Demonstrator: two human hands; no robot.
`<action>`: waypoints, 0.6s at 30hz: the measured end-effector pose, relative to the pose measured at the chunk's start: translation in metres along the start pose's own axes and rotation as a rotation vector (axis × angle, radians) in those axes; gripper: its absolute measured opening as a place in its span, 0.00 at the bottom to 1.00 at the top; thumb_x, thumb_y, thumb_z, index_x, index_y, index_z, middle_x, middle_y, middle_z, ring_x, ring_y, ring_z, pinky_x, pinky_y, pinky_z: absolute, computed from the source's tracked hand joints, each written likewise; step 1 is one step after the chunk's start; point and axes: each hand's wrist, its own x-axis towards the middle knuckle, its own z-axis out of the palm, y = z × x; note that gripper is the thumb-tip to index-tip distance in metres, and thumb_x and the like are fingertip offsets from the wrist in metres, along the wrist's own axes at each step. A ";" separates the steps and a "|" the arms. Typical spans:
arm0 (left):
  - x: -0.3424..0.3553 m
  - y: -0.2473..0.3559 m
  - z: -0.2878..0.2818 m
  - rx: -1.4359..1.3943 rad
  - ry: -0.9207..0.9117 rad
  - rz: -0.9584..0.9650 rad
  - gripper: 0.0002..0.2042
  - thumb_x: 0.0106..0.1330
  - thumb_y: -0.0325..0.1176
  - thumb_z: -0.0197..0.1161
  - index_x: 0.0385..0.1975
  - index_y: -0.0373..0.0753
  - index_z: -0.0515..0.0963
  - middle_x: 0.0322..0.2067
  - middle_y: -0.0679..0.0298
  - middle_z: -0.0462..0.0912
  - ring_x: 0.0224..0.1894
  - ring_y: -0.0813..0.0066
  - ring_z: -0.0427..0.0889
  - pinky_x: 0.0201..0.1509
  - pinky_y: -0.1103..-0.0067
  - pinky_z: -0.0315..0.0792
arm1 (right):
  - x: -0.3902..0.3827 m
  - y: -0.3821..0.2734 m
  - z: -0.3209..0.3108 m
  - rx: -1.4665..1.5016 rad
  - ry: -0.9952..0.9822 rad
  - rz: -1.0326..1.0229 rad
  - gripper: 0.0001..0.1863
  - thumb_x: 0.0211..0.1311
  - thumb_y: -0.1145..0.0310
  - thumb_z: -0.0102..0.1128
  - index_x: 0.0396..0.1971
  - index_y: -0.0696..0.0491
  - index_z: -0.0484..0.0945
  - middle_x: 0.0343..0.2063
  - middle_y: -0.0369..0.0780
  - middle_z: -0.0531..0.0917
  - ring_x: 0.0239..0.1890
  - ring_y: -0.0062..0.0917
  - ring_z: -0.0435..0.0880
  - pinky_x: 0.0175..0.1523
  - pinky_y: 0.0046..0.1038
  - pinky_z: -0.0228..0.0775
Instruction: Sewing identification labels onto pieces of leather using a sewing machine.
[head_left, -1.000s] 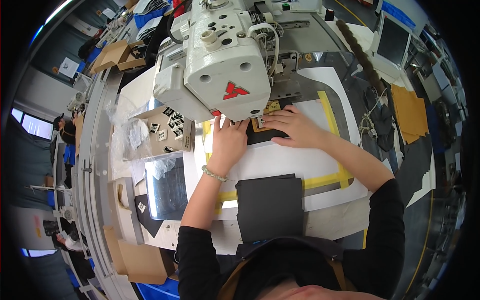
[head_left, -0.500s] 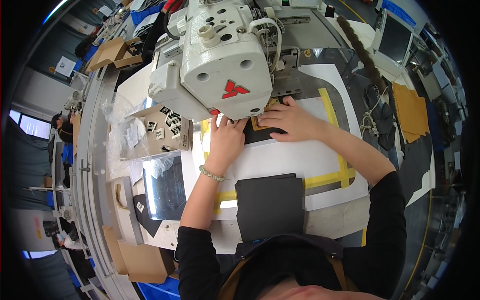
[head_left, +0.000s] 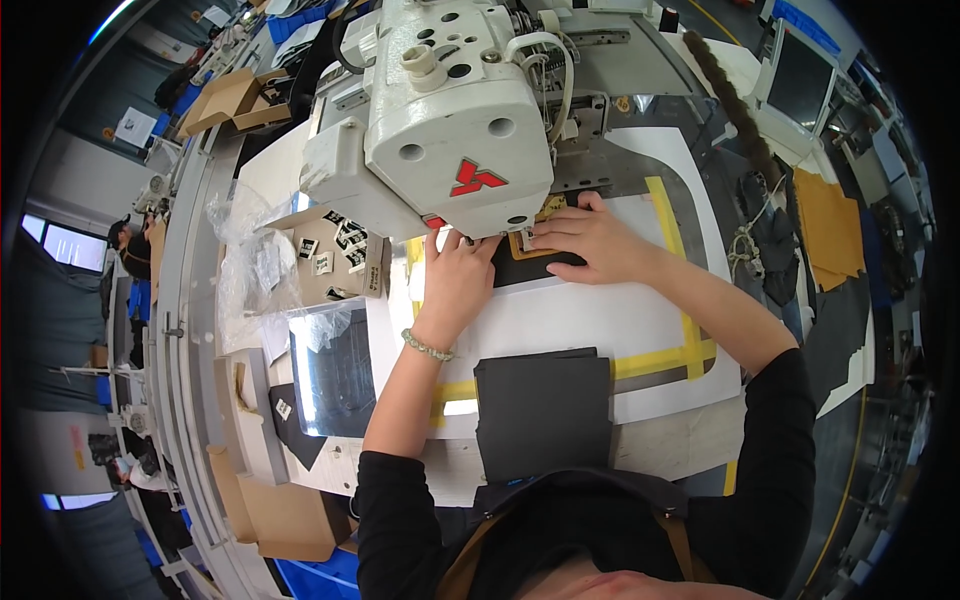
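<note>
A white industrial sewing machine head (head_left: 455, 130) stands over the work. Under its front edge lies a black fabric piece (head_left: 520, 272) with a tan frame (head_left: 524, 248) on it. My left hand (head_left: 460, 275), a beaded bracelet at its wrist, reaches to the left side of the fabric piece with fingers stretched forward. Its fingertips are partly hidden below the machine head. My right hand (head_left: 590, 243) rests flat with spread fingers over the right part of the frame and fabric, thumb lying nearer me. A stack of black fabric pieces (head_left: 543, 418) sits close to my body.
A cardboard box of small labels (head_left: 372, 270) stands left, beside clear plastic wrap (head_left: 255, 270). A white sheet with yellow tape (head_left: 650, 362) covers the work surface. Tan pieces (head_left: 828, 230) and a monitor (head_left: 800, 75) are at right. An open carton (head_left: 275, 515) sits lower left.
The whole view has shifted slightly. Both hands keep nearly the same place at the fabric piece; the right hand's fingers have moved very little.
</note>
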 end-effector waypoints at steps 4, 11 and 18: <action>0.000 -0.002 0.001 -0.006 -0.004 0.002 0.19 0.57 0.28 0.60 0.51 0.43 0.78 0.42 0.67 0.83 0.54 0.66 0.74 0.67 0.59 0.52 | 0.000 0.001 0.003 0.004 0.007 -0.017 0.18 0.57 0.58 0.64 0.46 0.48 0.80 0.51 0.34 0.81 0.54 0.27 0.75 0.57 0.37 0.55; 0.001 -0.001 -0.004 -0.036 -0.054 0.016 0.18 0.58 0.28 0.60 0.51 0.43 0.79 0.44 0.67 0.83 0.57 0.65 0.72 0.67 0.57 0.52 | -0.004 0.000 0.003 0.004 0.005 -0.013 0.18 0.56 0.59 0.64 0.46 0.47 0.80 0.51 0.34 0.81 0.53 0.26 0.76 0.56 0.37 0.55; 0.002 -0.005 -0.005 -0.049 -0.063 0.022 0.18 0.60 0.30 0.59 0.52 0.45 0.78 0.45 0.66 0.83 0.58 0.64 0.72 0.66 0.55 0.53 | -0.005 0.002 0.004 -0.033 0.003 -0.023 0.18 0.57 0.58 0.64 0.47 0.47 0.80 0.52 0.34 0.80 0.53 0.25 0.75 0.56 0.39 0.55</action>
